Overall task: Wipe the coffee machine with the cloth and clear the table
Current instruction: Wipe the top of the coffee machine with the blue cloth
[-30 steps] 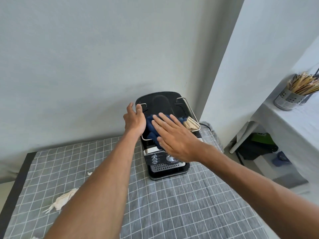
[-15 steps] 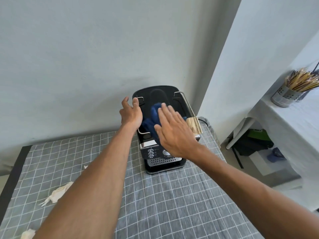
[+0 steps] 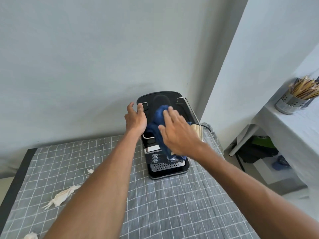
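Note:
A black coffee machine [image 3: 168, 167] with a perforated metal drip tray stands at the far end of the table, against the wall corner. A dark blue cloth [image 3: 158, 118] lies bunched on its top. My right hand [image 3: 179, 133] presses flat on the cloth with straight fingers. My left hand [image 3: 135, 118] steadies the machine's left side, its fingers curled round the metal rail on the top edge. Crumpled whitish paper scraps [image 3: 61, 197] lie on the table at the left, with a small bit [image 3: 89, 170] farther back and another scrap [image 3: 31, 236] at the bottom edge.
The table wears a grey checked cloth [image 3: 172, 204]. Pale wooden sticks [image 3: 196, 131] sit at the machine's right side. At the right, a white shelf [image 3: 283, 128] holds a perforated metal cup [image 3: 288, 103] of sticks; boxes and bags lie on the floor below it.
My right hand has slid the blue cloth back along the machine's top, away from me. My left hand stays on the left rail. The camera has shifted slightly.

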Tool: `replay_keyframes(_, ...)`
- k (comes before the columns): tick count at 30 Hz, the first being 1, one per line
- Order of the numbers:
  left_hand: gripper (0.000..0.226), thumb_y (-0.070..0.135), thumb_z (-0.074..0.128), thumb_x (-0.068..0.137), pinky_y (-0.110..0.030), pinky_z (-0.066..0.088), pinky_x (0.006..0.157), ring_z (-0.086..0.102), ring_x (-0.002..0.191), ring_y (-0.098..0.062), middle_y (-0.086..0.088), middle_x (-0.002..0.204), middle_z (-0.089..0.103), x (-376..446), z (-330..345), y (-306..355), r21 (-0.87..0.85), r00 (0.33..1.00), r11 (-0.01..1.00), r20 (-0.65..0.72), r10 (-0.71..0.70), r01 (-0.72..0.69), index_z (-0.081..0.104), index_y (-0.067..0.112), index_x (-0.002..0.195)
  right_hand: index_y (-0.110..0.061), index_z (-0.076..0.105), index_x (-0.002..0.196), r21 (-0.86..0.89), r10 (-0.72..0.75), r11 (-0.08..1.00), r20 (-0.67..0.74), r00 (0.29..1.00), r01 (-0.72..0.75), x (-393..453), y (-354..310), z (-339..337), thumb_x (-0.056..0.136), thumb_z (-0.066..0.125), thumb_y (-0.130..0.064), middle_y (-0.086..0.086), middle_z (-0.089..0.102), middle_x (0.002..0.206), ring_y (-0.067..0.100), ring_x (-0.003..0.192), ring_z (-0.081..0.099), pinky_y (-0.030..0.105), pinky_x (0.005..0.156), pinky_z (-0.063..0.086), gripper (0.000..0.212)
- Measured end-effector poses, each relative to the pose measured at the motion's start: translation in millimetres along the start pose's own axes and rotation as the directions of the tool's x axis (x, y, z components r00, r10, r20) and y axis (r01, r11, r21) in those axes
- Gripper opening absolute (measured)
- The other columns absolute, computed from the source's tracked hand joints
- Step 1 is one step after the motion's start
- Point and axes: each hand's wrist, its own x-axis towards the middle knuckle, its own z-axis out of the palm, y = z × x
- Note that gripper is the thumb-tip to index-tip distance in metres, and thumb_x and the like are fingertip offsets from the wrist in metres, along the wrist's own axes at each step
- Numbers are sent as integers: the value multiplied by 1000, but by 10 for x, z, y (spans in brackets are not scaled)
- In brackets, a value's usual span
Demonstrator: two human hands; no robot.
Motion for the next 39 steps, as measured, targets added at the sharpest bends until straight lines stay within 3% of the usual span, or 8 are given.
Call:
replay_keyframes(3, 54, 50, 31, 108, -44, 37, 109, 49, 134, -37, -17, 154, 42, 2, -10, 3, 3, 1000, 1000, 10, -6, 6, 29, 28, 158, 9, 21, 155, 16, 115, 993, -11, 993, -115, 344, 68, 4, 106, 14, -43, 34, 27, 159, 43, 146, 31, 49, 119, 31, 72)
replay_keyframes(8, 55, 51, 32, 107, -43, 36, 109, 49, 134, -34, -14, 153, 43, 12, -7, -41, -11, 1000, 1000, 10, -19, 19, 30, 29, 158, 3, 47, 138, -86, -115, 989, 67, 991, 121, 7, 119, 52, 101, -5, -43, 36, 25, 160, 51, 147, 25, 58, 119, 29, 79)
replay_keyframes(11, 56, 53, 32, 107, -44, 36, 110, 50, 133, -35, -13, 152, 44, 25, 11, -37, -21, 1000, 999, 13, -27, 28, 29, 30, 158, 2, 32, 153, -8, -35, 999, 91, 995, 36, -138, 100, -52, 98, 0, -50, 29, 27, 162, 43, 148, 29, 53, 120, 30, 83)
replay_keyframes(18, 56, 55, 28, 107, -48, 38, 112, 50, 133, -37, -16, 153, 43, 41, -12, -31, 36, 999, 999, 40, -22, 21, 25, 33, 158, 3, 20, 158, 29, 66, 997, 14, 998, -66, 436, 198, -83, 105, 30, -50, 25, 33, 161, 36, 145, 37, 45, 120, 32, 76)
replay_keyframes(25, 51, 53, 29, 107, -47, 42, 105, 56, 122, -35, -14, 144, 49, 58, 5, -45, 18, 1000, 1000, 13, 11, -11, 30, 36, 155, -4, 36, 153, -18, 80, 997, -11, 997, -80, -371, -45, -167, 102, 33, -53, 16, 51, 152, 29, 142, 44, 43, 126, 22, 71)
replay_keyframes(28, 52, 55, 29, 107, -48, 41, 106, 54, 126, -36, -14, 147, 46, 53, 15, -48, 16, 1000, 1000, 16, -6, 5, 29, 37, 156, -4, 36, 153, -65, 80, 995, -11, 997, -80, -493, -22, -133, 100, 30, -53, 16, 53, 150, 34, 149, 35, 47, 129, 15, 72)
replay_keyframes(35, 55, 54, 25, 108, -50, 35, 112, 47, 136, -39, -15, 156, 37, 54, -4, -48, 79, 999, 997, 51, 0, -4, 20, 36, 160, 0, 19, 160, -128, 52, 991, 31, 998, -48, 36, 123, -79, 100, 17, -59, 21, 28, 165, 38, 157, 14, 50, 129, 8, 84)
replay_keyframes(39, 57, 54, 27, 108, -51, 36, 114, 47, 136, -39, -16, 156, 38, 73, -5, -55, 65, 998, 998, 56, 0, -3, 19, 34, 160, 0, 16, 161, -248, 102, 965, 56, 993, -85, 643, 205, -116, 96, 11, -68, 22, 27, 166, 38, 159, -5, 59, 125, -10, 94)
